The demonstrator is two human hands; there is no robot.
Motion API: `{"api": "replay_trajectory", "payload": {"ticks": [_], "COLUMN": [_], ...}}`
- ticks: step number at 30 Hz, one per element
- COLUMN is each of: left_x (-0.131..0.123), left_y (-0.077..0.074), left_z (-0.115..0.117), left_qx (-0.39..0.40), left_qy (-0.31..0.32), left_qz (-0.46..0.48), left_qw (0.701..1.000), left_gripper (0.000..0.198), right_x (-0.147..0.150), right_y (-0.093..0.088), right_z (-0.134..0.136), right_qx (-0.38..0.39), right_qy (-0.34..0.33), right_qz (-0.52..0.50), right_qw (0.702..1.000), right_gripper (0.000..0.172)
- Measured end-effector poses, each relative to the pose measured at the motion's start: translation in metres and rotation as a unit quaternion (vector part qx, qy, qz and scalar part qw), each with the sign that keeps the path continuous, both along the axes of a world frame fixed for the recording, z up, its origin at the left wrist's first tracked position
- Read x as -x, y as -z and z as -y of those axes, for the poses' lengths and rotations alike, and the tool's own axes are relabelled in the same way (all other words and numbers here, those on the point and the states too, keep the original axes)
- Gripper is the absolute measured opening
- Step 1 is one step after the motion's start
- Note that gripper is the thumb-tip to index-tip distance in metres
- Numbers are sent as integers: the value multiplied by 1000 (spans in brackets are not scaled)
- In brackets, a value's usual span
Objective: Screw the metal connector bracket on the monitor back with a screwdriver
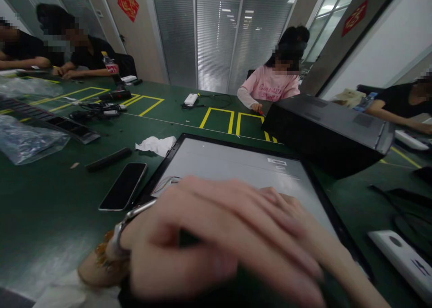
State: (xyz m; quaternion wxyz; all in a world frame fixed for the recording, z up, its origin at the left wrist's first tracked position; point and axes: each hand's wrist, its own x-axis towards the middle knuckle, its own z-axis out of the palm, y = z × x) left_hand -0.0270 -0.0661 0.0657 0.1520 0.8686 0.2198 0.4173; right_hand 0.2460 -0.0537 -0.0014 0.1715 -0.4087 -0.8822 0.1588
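My left hand (pixel 209 231) fills the foreground, blurred, its fingers stretched toward the right and its thumb apart from them. Nothing shows in its grasp. A metal bangle and amber beads circle that wrist. Behind it, my right hand (pixel 280 200) reaches in from the lower right, mostly covered by the left, so its fingertips are hidden. Both hands appear over a flat grey display panel (pixel 219 159) with a black frame, lying on the green table (pixel 158 114). Thin wires (pixel 165 184) and a white label (pixel 276 161) show on the panel. Contact with it cannot be made out.
Left of the panel lie a phone (pixel 123 186), a black bar (pixel 108 159) and crumpled tissue (pixel 155 145). A large black casing (pixel 330 128) stands behind right. A white device (pixel 401 258) sits at right. Several people are seated around the table, one in a pink shirt (pixel 270 85).
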Motion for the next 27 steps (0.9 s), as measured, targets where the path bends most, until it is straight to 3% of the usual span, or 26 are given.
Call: {"api": "replay_trajectory", "payload": {"ticks": [2, 3, 5, 8, 13, 20, 27], "left_x": [-14, -22, -33, -36, -25, -21, -19], "left_y": [10, 21, 52, 98, 147, 183, 192], "left_z": [-20, -34, -66, -107, -130, -141, -145], "left_qx": [3, -9, -50, -45, -17, 62, 64], "left_qy": [9, -24, -101, -178, -227, -200, -202], "left_qz": [-7, -9, -59, -197, -364, -362, -362], "left_qw": [1000, 1000, 992, 963, 903, 908, 908], "left_gripper": [34, 33, 33, 39, 48, 47, 46], "right_x": [0, 1, 1, 1, 1, 2, 1], "right_y": [-2, -3, -5, -8, -5, 2, -5], "right_z": [1, 2, 2, 2, 0, -2, 0], "right_qx": [11, 14, 22, 35, 25, -4, -1], "right_qy": [-8, -11, -17, -31, -36, -21, -32], "right_qz": [1, 3, 6, -2, -29, -21, -27], "right_qw": [1000, 1000, 1000, 999, 999, 1000, 999], "right_gripper": [16, 16, 16, 16, 16, 19, 23]}}
